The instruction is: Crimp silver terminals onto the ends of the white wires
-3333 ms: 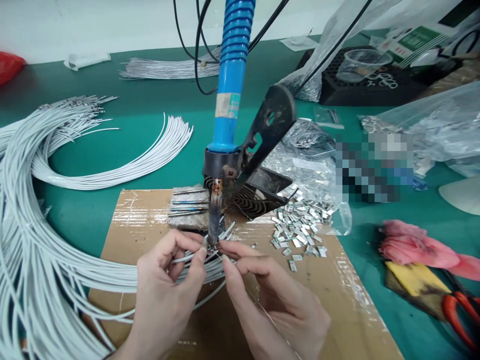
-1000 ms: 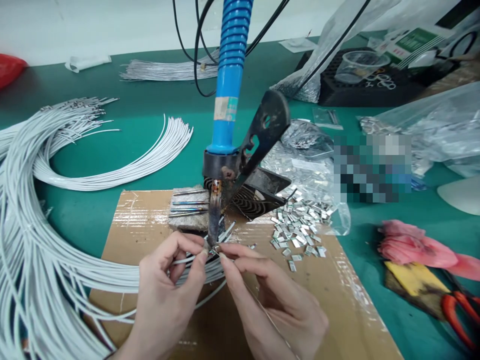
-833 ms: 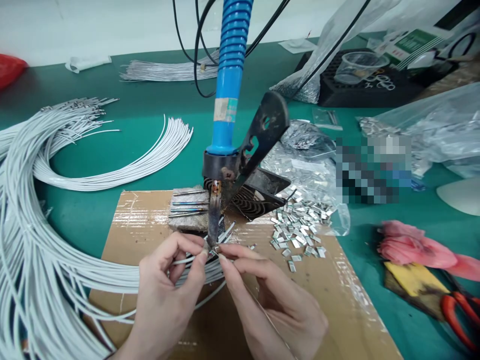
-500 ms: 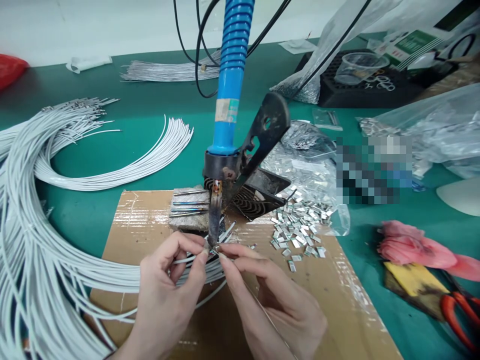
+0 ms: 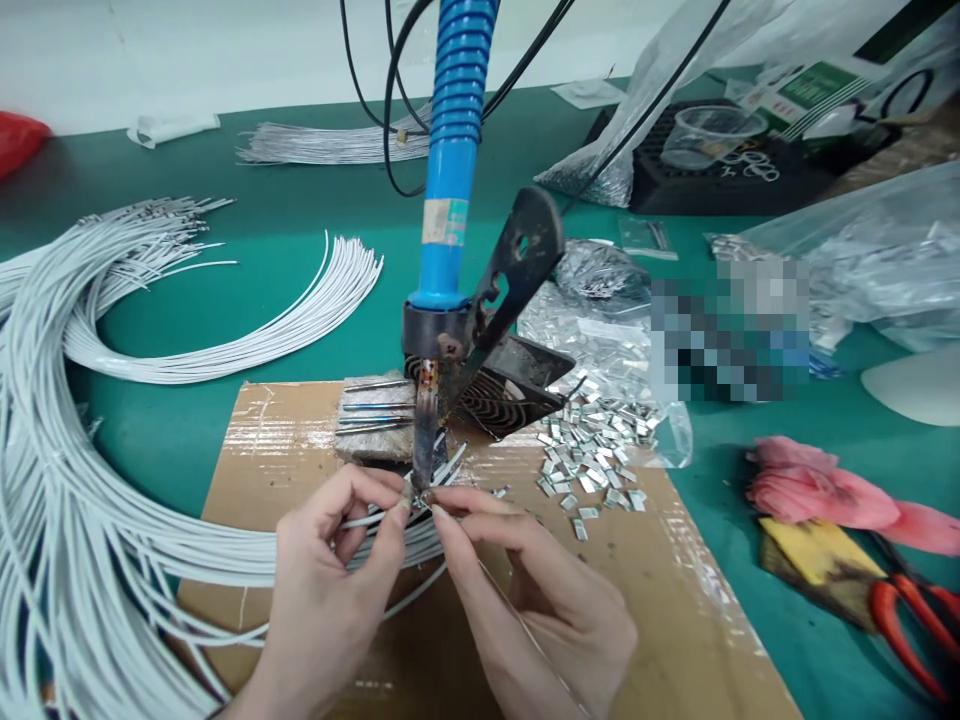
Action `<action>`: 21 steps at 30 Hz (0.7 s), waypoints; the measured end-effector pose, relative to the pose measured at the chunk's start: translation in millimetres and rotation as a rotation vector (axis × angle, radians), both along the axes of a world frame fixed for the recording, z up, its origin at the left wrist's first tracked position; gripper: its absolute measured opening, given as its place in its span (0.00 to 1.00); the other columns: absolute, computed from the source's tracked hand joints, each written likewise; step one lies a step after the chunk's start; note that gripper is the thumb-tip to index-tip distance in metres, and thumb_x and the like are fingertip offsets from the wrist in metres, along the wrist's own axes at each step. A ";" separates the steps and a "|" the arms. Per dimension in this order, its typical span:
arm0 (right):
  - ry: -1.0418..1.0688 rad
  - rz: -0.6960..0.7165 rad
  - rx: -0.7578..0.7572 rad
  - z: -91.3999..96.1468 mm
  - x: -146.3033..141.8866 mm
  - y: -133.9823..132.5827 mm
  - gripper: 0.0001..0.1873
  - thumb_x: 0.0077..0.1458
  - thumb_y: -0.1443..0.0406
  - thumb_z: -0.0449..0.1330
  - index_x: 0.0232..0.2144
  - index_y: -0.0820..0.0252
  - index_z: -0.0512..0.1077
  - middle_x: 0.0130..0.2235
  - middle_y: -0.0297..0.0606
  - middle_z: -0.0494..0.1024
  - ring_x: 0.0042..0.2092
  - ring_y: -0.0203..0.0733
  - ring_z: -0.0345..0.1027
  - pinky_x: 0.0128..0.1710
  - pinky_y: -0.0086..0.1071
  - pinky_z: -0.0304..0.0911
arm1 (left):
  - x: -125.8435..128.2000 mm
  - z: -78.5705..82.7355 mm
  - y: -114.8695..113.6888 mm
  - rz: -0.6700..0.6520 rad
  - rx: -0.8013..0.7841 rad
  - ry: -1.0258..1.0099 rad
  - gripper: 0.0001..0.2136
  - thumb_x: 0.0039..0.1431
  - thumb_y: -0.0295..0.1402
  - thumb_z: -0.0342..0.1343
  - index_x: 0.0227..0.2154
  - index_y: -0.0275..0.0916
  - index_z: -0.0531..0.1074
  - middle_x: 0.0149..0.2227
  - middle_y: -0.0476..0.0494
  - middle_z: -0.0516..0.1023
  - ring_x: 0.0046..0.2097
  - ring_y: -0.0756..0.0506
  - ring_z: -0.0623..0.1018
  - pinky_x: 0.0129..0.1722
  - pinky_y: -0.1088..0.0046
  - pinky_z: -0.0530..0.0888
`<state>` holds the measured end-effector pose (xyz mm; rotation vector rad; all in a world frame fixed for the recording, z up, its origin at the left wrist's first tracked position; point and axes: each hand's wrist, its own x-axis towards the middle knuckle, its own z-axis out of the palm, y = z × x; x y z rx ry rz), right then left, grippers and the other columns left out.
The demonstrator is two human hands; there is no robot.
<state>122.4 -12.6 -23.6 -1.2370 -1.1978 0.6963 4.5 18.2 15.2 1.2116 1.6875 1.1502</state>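
Observation:
A soldering iron [image 5: 442, 235] with a blue handle hangs upright in a black bracket [image 5: 517, 270], its dark tip pointing down between my hands. My left hand [image 5: 334, 585] is closed, thumb and forefinger pinching the end of a white cable [image 5: 361, 521] right at the tip. On the other side, my right hand [image 5: 544, 600] pinches a thin solder wire [image 5: 523, 622] that trails down across the palm. The fingertips of both hands nearly meet under the iron. The tiny joint between them is too small to make out, and more white cables pass behind the left hand.
A large bundle of white cables [image 5: 45, 400] covers the left side. Cardboard [image 5: 645, 610] lies beneath my hands. Small metal pieces [image 5: 592, 460] are scattered right of a black fan [image 5: 502, 395]. Farther right lie pink cloth [image 5: 817, 490], a yellow sponge [image 5: 817, 550] and red-handled scissors [image 5: 900, 620].
The whole view has shifted slightly, so most things appear a little farther left. Both hands keep their pinch at the iron's tip.

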 end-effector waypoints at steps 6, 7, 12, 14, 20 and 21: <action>0.018 0.000 -0.015 -2.7 0.2 -1.4 0.10 0.57 0.74 0.66 0.30 0.54 0.76 0.37 0.31 0.86 0.40 0.36 0.82 0.43 0.25 0.73 | -9.4 -10.1 -13.9 -0.042 -0.068 -0.045 0.06 0.53 0.31 0.64 0.23 0.40 0.75 0.33 0.44 0.83 0.34 0.45 0.81 0.27 0.77 0.76; 0.020 0.007 -0.012 -2.8 0.0 -1.3 0.10 0.57 0.74 0.66 0.30 0.54 0.76 0.37 0.31 0.86 0.40 0.36 0.82 0.43 0.25 0.73 | -10.1 -10.8 -14.8 -0.049 -0.080 -0.054 0.06 0.53 0.31 0.64 0.23 0.40 0.75 0.33 0.45 0.83 0.35 0.45 0.82 0.29 0.78 0.76; 0.031 -0.025 -0.084 -1.3 4.9 -1.5 0.07 0.61 0.70 0.64 0.33 0.53 0.74 0.38 0.31 0.85 0.40 0.36 0.81 0.43 0.26 0.72 | -8.0 -9.1 -16.0 -0.041 -0.110 -0.113 0.05 0.51 0.29 0.65 0.23 0.40 0.75 0.32 0.46 0.82 0.32 0.48 0.82 0.28 0.81 0.76; -0.021 -0.081 -0.179 -1.6 10.9 -2.2 0.04 0.65 0.67 0.61 0.37 0.52 0.74 0.35 0.30 0.83 0.37 0.35 0.79 0.39 0.24 0.71 | -5.7 -8.1 -18.8 -0.036 -0.129 -0.152 0.05 0.51 0.29 0.65 0.23 0.40 0.75 0.33 0.46 0.83 0.32 0.49 0.82 0.28 0.81 0.76; -0.213 0.145 -0.193 -4.8 21.9 -7.5 0.12 0.67 0.66 0.58 0.29 0.56 0.72 0.30 0.32 0.74 0.34 0.38 0.70 0.35 0.29 0.64 | -2.5 -14.3 -38.4 -0.012 -0.168 -0.202 0.06 0.55 0.30 0.64 0.24 0.41 0.76 0.33 0.48 0.81 0.32 0.49 0.80 0.26 0.83 0.73; -0.194 0.170 -0.194 -4.7 21.2 -8.4 0.11 0.66 0.67 0.58 0.29 0.56 0.72 0.29 0.31 0.73 0.33 0.38 0.69 0.35 0.30 0.64 | -3.2 -16.5 -42.0 -0.027 -0.165 -0.204 0.05 0.55 0.30 0.64 0.25 0.41 0.76 0.33 0.48 0.81 0.32 0.50 0.79 0.27 0.83 0.73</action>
